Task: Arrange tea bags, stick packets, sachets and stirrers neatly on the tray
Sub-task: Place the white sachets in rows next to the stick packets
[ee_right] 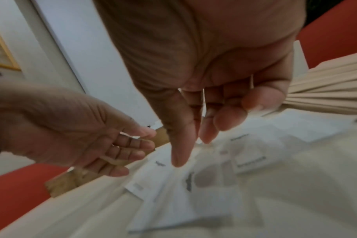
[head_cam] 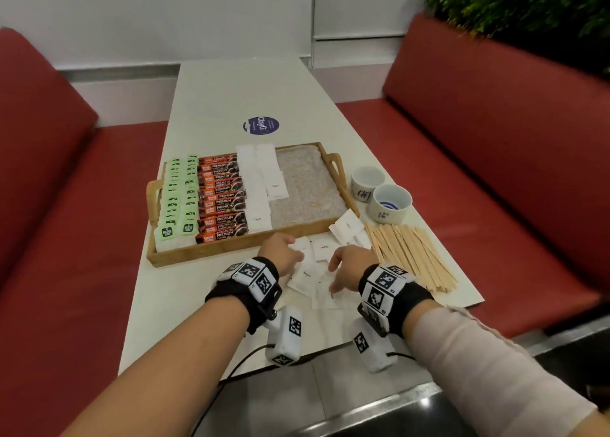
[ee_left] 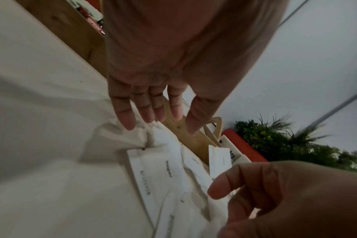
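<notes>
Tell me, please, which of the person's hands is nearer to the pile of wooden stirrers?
The right hand. It hovers over the loose white sachets just beside the wooden stirrers, while the left hand is farther away, near the tray's front edge.

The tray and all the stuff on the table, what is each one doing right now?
tray: partly filled, right part bare
green tea bags: lined up in tray
orange stick packets: stacked in a row in tray
loose white sachets: scattered on table
stirrers: piled on table, outside tray
two cups: upright, beside tray
left hand: open over sachets
right hand: open over sachets
</notes>
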Demonstrator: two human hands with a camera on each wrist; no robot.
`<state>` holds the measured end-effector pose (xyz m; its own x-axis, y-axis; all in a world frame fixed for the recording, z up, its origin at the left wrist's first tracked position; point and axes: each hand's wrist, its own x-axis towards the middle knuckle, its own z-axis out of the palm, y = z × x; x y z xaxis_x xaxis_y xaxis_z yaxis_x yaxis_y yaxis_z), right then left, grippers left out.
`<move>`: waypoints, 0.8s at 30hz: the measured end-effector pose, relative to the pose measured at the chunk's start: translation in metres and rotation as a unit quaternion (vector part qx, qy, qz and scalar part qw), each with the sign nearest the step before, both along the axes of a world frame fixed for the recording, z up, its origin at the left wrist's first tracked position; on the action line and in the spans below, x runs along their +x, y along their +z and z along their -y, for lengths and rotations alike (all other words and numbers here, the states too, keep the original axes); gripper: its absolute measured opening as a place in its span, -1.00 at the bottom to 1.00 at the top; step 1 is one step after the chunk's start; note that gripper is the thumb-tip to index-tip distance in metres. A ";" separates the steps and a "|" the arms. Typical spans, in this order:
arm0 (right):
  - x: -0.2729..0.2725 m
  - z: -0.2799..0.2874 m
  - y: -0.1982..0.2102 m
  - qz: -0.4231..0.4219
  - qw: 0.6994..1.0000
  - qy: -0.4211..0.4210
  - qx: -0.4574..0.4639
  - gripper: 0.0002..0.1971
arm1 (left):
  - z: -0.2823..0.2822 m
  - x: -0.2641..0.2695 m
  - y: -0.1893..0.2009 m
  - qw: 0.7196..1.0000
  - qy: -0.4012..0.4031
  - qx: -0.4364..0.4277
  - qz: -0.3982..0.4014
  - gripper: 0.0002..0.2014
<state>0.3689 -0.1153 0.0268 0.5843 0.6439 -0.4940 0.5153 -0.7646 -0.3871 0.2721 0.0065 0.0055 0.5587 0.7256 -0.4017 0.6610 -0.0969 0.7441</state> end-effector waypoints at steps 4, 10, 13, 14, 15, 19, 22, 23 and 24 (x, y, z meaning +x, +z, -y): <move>-0.008 0.006 -0.009 0.030 0.999 -0.011 -0.009 -0.68 | 0.005 0.000 -0.003 0.996 -0.055 0.040 -0.056 -0.39; -0.014 0.014 -0.017 0.043 0.999 -0.028 0.015 -0.66 | 0.013 0.000 -0.007 0.988 -0.094 0.062 -0.104 -0.30; -0.019 0.015 -0.022 0.038 0.998 -0.046 0.032 -0.66 | 0.018 -0.005 -0.012 0.987 -0.108 0.056 -0.102 -0.38; -0.021 0.015 -0.023 0.037 0.997 -0.054 0.039 -0.66 | 0.020 -0.007 -0.013 0.987 -0.113 0.058 -0.099 -0.38; -0.023 0.014 -0.024 0.035 0.996 -0.062 0.046 -0.66 | 0.021 -0.009 -0.014 0.987 -0.115 0.059 -0.097 -0.36; -0.030 0.008 -0.027 0.030 0.995 -0.068 0.064 -0.64 | 0.024 -0.017 -0.016 0.982 -0.138 0.075 -0.106 -0.25; -0.035 0.004 -0.030 0.025 0.995 -0.060 0.076 -0.63 | 0.024 -0.021 -0.017 0.975 -0.164 0.091 -0.120 -0.27; -0.036 0.003 -0.032 0.020 0.995 -0.059 0.079 -0.63 | 0.023 -0.022 -0.017 0.975 -0.164 0.087 -0.119 -0.29; -0.037 0.002 -0.033 0.011 0.995 -0.058 0.084 -0.63 | 0.021 -0.024 -0.017 0.977 -0.161 0.081 -0.116 -0.32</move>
<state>0.3322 -0.1175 -0.0064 0.6689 0.6436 -0.3721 0.4363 -0.7451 -0.5044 0.2478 -0.0146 -0.0112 0.6755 0.5926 -0.4387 0.7261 -0.4311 0.5357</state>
